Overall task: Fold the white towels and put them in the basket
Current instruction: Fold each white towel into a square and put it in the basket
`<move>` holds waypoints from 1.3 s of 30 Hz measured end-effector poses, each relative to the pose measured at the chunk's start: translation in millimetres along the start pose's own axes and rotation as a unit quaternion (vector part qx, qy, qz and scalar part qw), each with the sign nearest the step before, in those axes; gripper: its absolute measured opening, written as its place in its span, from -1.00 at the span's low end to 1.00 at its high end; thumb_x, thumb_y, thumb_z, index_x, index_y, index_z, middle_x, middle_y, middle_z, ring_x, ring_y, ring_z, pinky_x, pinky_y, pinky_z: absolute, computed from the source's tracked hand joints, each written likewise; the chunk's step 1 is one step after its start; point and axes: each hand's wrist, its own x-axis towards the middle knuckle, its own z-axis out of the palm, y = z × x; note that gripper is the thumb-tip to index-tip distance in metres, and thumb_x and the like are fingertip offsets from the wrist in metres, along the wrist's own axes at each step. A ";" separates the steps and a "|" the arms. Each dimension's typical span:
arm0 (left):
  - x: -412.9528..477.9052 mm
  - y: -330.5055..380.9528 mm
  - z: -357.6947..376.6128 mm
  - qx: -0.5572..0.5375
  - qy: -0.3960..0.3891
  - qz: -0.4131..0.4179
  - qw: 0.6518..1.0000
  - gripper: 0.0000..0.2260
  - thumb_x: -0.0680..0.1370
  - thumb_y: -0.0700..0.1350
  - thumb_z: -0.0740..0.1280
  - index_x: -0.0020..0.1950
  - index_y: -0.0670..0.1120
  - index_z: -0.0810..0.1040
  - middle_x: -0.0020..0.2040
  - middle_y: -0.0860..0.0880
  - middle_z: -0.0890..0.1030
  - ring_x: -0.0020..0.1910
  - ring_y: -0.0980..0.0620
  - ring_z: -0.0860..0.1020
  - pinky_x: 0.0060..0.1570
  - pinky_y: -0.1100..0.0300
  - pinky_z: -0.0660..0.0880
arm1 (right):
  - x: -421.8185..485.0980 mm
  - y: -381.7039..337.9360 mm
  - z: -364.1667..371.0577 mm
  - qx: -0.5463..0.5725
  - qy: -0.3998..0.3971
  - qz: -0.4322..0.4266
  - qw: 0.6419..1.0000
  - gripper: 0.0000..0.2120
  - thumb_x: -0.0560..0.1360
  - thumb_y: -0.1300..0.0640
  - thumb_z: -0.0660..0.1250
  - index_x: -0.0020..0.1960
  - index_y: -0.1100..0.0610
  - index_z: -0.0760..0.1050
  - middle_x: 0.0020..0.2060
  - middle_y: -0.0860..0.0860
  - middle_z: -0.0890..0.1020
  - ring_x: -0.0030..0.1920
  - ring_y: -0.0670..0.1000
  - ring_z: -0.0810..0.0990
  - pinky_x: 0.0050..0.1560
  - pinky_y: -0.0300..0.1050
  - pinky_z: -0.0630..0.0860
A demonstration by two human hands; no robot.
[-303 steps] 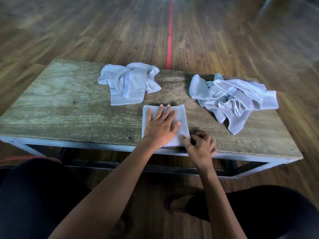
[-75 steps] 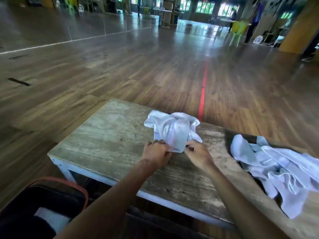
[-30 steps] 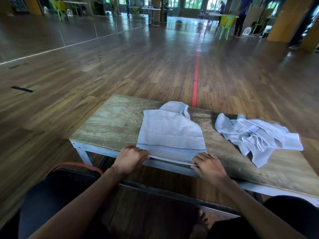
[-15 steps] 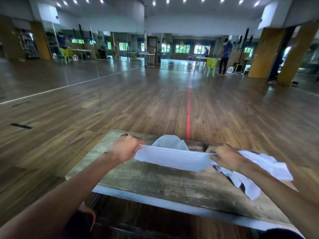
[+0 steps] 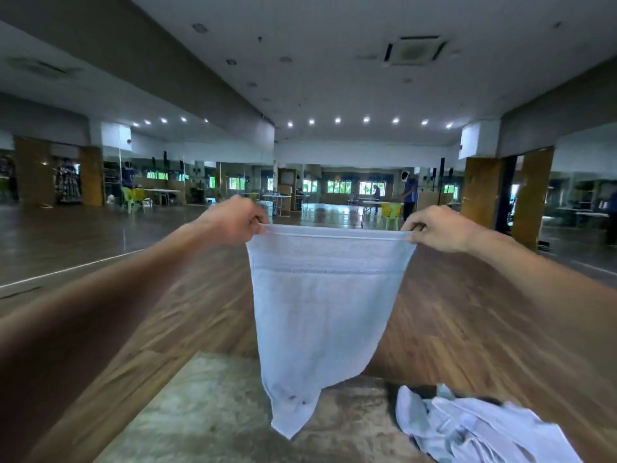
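The white towel [image 5: 320, 312] hangs in the air in front of the person, stretched by its top edge between the 2 hands. The left hand [image 5: 238, 220] pinches 1 upper corner and the right hand [image 5: 437, 228] pinches the other, fingers curled tight on the hem, with the arms reaching forward and spread apart. Holding it this way pulls the top edge taut and lets the cloth's own weight draw it open. That is probably the point: a towel has to hang flat and show its edges before it can be folded squarely.

The lower part has not opened evenly. It narrows to a single drooping corner above the desk [image 5: 207, 412], and whether that tip touches the wood cannot be told. A woven band runs across the cloth near the top.

A crumpled towel heap [image 5: 474, 426] lies on the right end of the desk, well apart from the hanging corner, unfolded; how many towels it holds is unclear. The basket is not in view. By this reckoning the folding of this towel has not yet begun.
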 end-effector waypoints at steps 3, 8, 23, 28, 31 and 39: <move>15.4 5.0 -36.0 0.010 0.049 0.003 0.999 -0.86 0.58 -0.17 0.25 -0.03 -0.02 0.60 -0.15 0.02 0.61 -0.23 0.05 0.54 -0.19 0.16 0.51 | 12.0 -4.7 -40.2 0.008 0.036 0.002 0.999 -0.90 0.52 0.14 0.35 0.01 0.09 0.61 -0.09 -0.05 0.63 -0.12 -0.09 0.56 -0.02 -0.14 0.50; 38.1 12.7 -80.7 0.038 0.115 0.013 0.993 -0.88 0.55 -0.16 0.29 0.00 -0.06 0.62 -0.10 -0.05 0.62 -0.09 -0.07 0.53 -0.10 0.14 0.50 | 21.2 -12.4 -89.9 0.019 0.080 0.007 0.997 -0.87 0.52 0.18 0.35 0.05 0.15 0.61 -0.17 -0.06 0.59 -0.17 -0.08 0.53 -0.19 -0.23 0.37; 50.5 0.9 -129.8 -0.270 -0.371 -0.051 0.887 -0.55 0.16 -0.16 0.60 0.01 -0.22 0.66 0.07 -0.24 0.64 -0.02 -0.10 0.65 -0.11 0.15 0.61 | 2.2 12.7 -130.1 0.257 -0.296 0.065 0.918 -0.57 0.16 0.09 0.56 -0.02 0.24 0.65 0.12 0.20 0.63 0.16 0.15 0.56 0.24 -0.02 0.42; 62.4 6.5 -107.2 -0.192 -0.313 -0.056 0.928 -0.36 -0.02 0.05 0.68 -0.01 -0.13 0.64 0.01 -0.11 0.67 0.02 -0.06 0.60 0.11 0.07 0.51 | 14.5 10.9 -119.0 0.201 -0.240 0.098 0.945 -0.31 -0.01 -0.05 0.65 0.05 0.22 0.62 0.04 0.13 0.67 0.00 0.06 0.61 0.14 -0.04 0.49; 68.8 11.3 -78.4 -0.146 -0.225 -0.048 0.962 -0.78 0.41 -0.11 0.47 0.03 -0.09 0.60 0.04 -0.05 0.62 0.15 -0.10 0.53 0.20 0.00 0.43 | 24.7 11.4 -95.2 0.156 -0.193 0.106 0.963 -0.56 0.26 0.04 0.56 0.05 0.22 0.60 0.04 0.14 0.66 0.00 0.04 0.60 0.11 -0.09 0.44; 90.7 3.6 9.4 0.063 -0.059 0.012 0.996 -0.80 0.55 -0.22 0.30 0.14 -0.16 0.61 0.12 -0.09 0.61 0.11 -0.08 0.54 0.11 0.13 0.40 | 59.4 22.7 -16.5 0.093 -0.109 0.087 0.986 -0.88 0.53 0.23 0.32 0.04 0.14 0.59 -0.04 0.02 0.61 -0.04 -0.02 0.57 -0.07 -0.19 0.41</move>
